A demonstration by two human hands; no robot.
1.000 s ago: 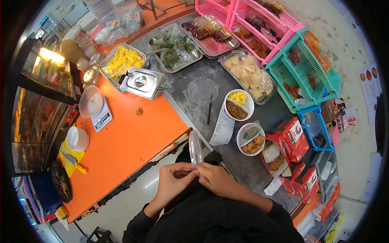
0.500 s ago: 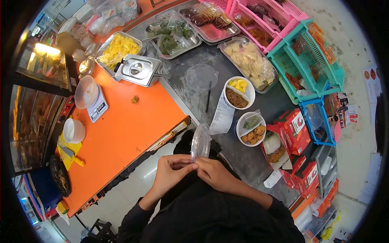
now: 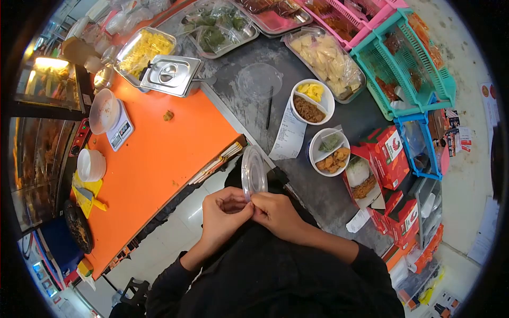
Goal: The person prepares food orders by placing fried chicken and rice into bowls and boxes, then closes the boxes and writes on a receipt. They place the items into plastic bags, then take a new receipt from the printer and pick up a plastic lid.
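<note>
The fingers of the left hand [image 3: 225, 214] and right hand [image 3: 275, 212] are pinched together, grasping the lower rim of a clear round lid [image 3: 254, 172], which stands nearly on edge above the gap between two work surfaces.

An orange table [image 3: 159, 143] fills one side and a dark grey counter [image 3: 233, 95] the other, with pale tiled floor [image 3: 159, 249] showing beneath. A lit display case [image 3: 40, 175] borders the orange table.

Past the dark counter's far side stand pink, turquoise [image 3: 392, 79] and blue plastic baskets with latticed walls. Metal trays line its end: one holds bagged green leaves, another pale pieces under glossy film. A lidded steel container [image 3: 177, 69] partly covers the tray of yellow shreds [image 3: 124, 76]. Red cartons [image 3: 388, 159] crowd the counter's edge; an open carton [image 3: 348, 184] with rice and fried food sits just beside the nearer of two divided round bowls. That bowl [image 3: 310, 150] has craggy golden pieces and a small bag of green; the farther bowl [image 3: 294, 98], yellow pieces and crumbly brown mince. A creased receipt [image 3: 289, 135] lies near both, and a second clear lid [image 3: 260, 80] lies flat beside a thin black stick [image 3: 269, 108].

On the orange table, a translucent tub [image 3: 103, 111] rests on a digital scale [image 3: 121, 135], and a yellow-handled knife [image 3: 96, 201] lies near a white tub [image 3: 91, 165]. A small brown crumb [image 3: 168, 115] sits alone.
</note>
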